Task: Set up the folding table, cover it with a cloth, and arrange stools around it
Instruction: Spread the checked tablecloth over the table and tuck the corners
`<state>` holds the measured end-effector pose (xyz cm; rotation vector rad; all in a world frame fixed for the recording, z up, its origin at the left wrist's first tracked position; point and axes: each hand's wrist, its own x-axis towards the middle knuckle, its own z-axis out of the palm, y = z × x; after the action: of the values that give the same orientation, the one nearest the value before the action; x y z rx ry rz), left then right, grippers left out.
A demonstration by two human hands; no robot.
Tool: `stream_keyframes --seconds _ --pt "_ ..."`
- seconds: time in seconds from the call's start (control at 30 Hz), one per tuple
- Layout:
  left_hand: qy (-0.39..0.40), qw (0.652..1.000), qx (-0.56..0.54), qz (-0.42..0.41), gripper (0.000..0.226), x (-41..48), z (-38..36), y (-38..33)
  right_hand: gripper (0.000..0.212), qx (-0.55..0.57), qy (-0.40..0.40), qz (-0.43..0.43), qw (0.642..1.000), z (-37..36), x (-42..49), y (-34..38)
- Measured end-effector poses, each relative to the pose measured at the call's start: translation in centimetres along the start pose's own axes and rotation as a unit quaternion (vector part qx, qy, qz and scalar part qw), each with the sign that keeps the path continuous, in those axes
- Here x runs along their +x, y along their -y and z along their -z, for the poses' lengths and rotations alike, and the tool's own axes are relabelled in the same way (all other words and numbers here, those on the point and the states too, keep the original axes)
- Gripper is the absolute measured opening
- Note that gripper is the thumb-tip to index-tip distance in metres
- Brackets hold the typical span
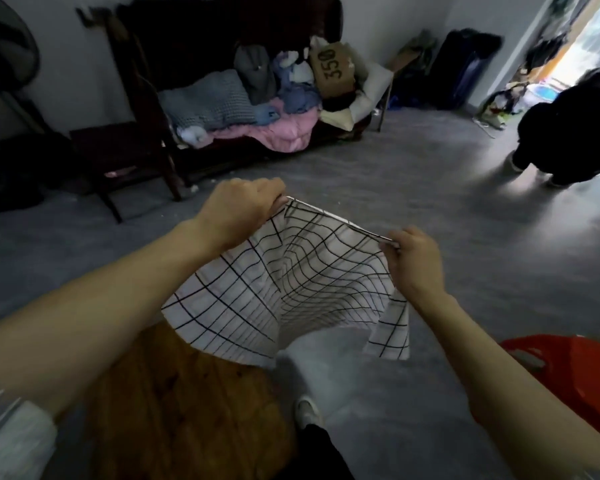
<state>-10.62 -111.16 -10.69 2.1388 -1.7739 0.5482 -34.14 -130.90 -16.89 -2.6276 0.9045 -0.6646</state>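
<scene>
Above wooden table (187,403), both hands pinching checked cloth (291,289) (sagging)

The cloth (284,292) is white with a thin black grid, just plain open squares. The table top (187,410) under it is warm orange-brown with darker wood grain. The stool (568,382) is bright red. The floor (395,188) is flat mid grey. On the near-black bench (194,46) there's a pink quilt (284,133), a blue-grey pillow (208,102) with what looks like a waffle pattern (it's blurry, so not sure) and a tan cardboard box (333,69) with 350 in black. The shoe (307,412) is white.
</scene>
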Motion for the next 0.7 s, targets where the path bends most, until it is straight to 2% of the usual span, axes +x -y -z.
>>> stream_keyframes --seconds 0.17,0.3,0.47,0.63,0.7 --pt "0.078 0.991 0.061 0.087 0.038 3.9 -2.2 5.9 0.019 0.048 0.034 0.059 0.997 -5.0 9.9 -0.9" --pt "0.056 0.986 0.033 0.155 0.035 6.2 -3.9 11.1 0.027 0.096 0.014 0.083 0.992 -8.3 16.7 -0.1" --pt "0.018 0.983 0.064 0.169 0.038 7.2 -4.5 16.3 0.007 0.14 -0.021 0.093 0.986 -11.4 22.4 2.2" --pt "0.001 0.981 0.054 0.185 0.036 6.5 -4.4 18.8 0.007 0.141 -0.039 0.141 0.979 -12.6 26.2 3.3" --pt "0.02 0.983 0.054 0.175 0.037 5.8 -4.3 19.2 0.009 0.132 -0.028 0.164 0.977 -13.2 27.3 3.2"
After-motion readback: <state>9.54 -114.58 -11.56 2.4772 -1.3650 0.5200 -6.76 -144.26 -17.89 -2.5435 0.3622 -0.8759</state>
